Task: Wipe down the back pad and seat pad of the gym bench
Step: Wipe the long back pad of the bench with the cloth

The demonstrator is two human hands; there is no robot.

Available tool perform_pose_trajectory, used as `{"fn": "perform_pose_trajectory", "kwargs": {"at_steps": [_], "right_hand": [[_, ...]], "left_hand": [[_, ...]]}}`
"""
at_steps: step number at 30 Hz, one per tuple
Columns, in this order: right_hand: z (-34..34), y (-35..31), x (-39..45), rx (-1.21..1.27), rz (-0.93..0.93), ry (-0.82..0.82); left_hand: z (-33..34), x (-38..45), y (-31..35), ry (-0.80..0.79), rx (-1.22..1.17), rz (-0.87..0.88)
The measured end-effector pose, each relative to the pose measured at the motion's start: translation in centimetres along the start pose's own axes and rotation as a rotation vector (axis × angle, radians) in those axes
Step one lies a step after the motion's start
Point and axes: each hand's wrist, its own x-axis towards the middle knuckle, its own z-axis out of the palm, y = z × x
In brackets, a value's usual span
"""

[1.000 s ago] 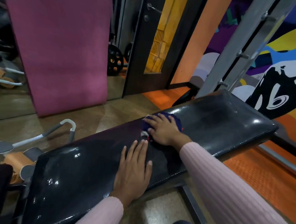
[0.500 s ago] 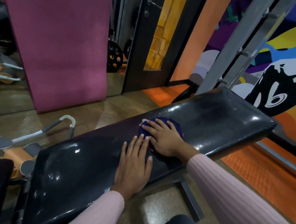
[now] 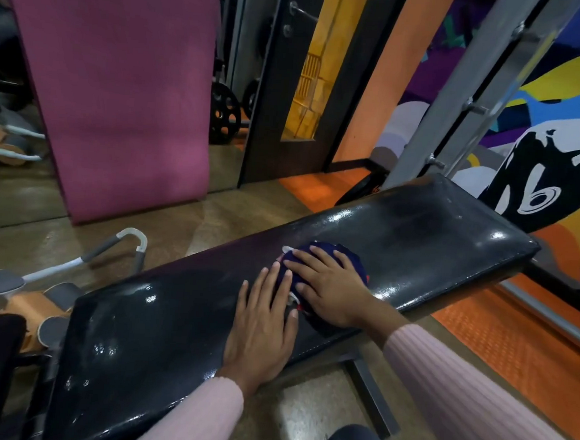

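Since one second ago, right hand [image 3: 330, 293] has drawn the blue cloth [image 3: 323, 256] along the back pad [image 3: 435, 237] toward the left hand [image 3: 264, 324]; they now touch. Judged: a wiping stroke mid-pad, far end perhaps done.

Head view: two hands, both flat, fingers straight; right presses the cloth, left rests on bare pad, fingertips at the cloth's edge. One cloth. One pad in full view. One pink mat [image 3: 119, 87] behind.

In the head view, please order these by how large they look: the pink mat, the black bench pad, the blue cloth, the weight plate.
1. Pink mat, though it and the pad look close.
2. Bench pad; it is nearer the camera, so this ranking is unsure.
3. Cloth, mostly hidden under the right hand.
4. Weight plate, far away.
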Motion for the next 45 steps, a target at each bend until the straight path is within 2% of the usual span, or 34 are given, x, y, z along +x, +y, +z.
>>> {"fn": "perform_pose_trajectory", "kwargs": {"at_steps": [2,5,8,12,15,18,21,25,27,29,32,35,37,41,45], "right_hand": [[-0.1,1.5,-1.4,-0.001,0.008,-0.003],[-0.7,3.1,-1.1,0.024,0.119,0.000],[-0.4,1.3,0.4,0.032,0.186,0.018],[1.2,-1.1,-2.2,0.014,0.043,0.073],[1.1,0.6,-4.7,0.019,0.019,0.082],[0.3,3.2,-4.1,0.026,0.146,0.104],[0.0,2.2,-1.6,0.018,0.232,0.080],[1.6,-2.0,-2.4,0.013,0.049,0.092],[2.2,-1.9,-4.4,0.037,-0.025,0.094],[2.0,-0.2,-5.8,0.044,-0.018,0.100],[0.9,2.4,-5.2,0.037,0.091,0.116],[0.3,1.8,-2.6,0.032,0.175,0.104],[0.6,0.0,-2.1,0.014,0.141,0.099],[2.3,-1.6,-5.7,0.006,-0.040,0.083],[1.5,2.1,-7.7,-0.016,0.025,0.098]], "left_hand": [[0.0,0.0,0.0,-0.010,-0.002,0.000],[0.0,0.0,0.0,-0.004,-0.010,0.000],[0.0,-0.1,0.0,-0.005,-0.003,0.004],[0.0,0.0,-0.1,-0.022,-0.009,-0.002],[0.0,0.1,0.0,-0.021,-0.020,0.000],[-0.1,0.1,0.1,-0.009,-0.031,0.003],[-0.1,0.2,0.0,-0.013,-0.026,0.008],[0.0,0.2,-0.1,-0.023,-0.034,0.008],[-0.1,0.1,0.0,-0.021,-0.035,0.005],[-0.1,0.1,0.0,-0.023,-0.038,0.008],[0.0,0.2,0.0,-0.017,-0.052,0.002],[0.0,0.2,-0.1,-0.021,-0.056,-0.004],[0.0,0.2,-0.1,-0.027,-0.045,-0.005],[-0.2,0.2,0.0,-0.037,-0.028,-0.004],[-0.2,0.1,0.0,-0.038,-0.016,-0.001]]}}
